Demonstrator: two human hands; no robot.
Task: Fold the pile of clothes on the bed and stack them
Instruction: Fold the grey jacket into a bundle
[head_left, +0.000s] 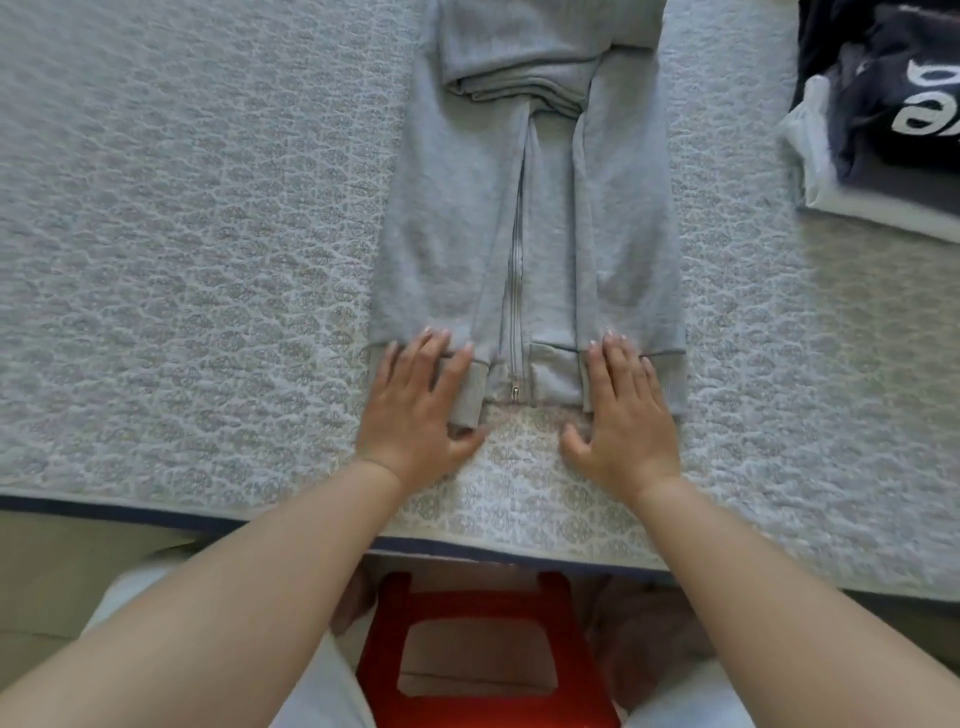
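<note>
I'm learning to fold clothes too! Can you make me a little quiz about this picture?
1. True or false: both sleeves of the grey zip jacket are folded in over its front.
2. Where do the left hand and the right hand rest? A) on the hem B) on the hood C) on the red stool
3. Fill in: the stack of folded clothes lies to the person's ____.

Key: 1 true; 2 A; 3 right.

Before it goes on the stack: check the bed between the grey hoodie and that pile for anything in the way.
Nothing visible: only bare quilted bedspread lies between the grey hoodie and the folded pile at upper right.
</note>
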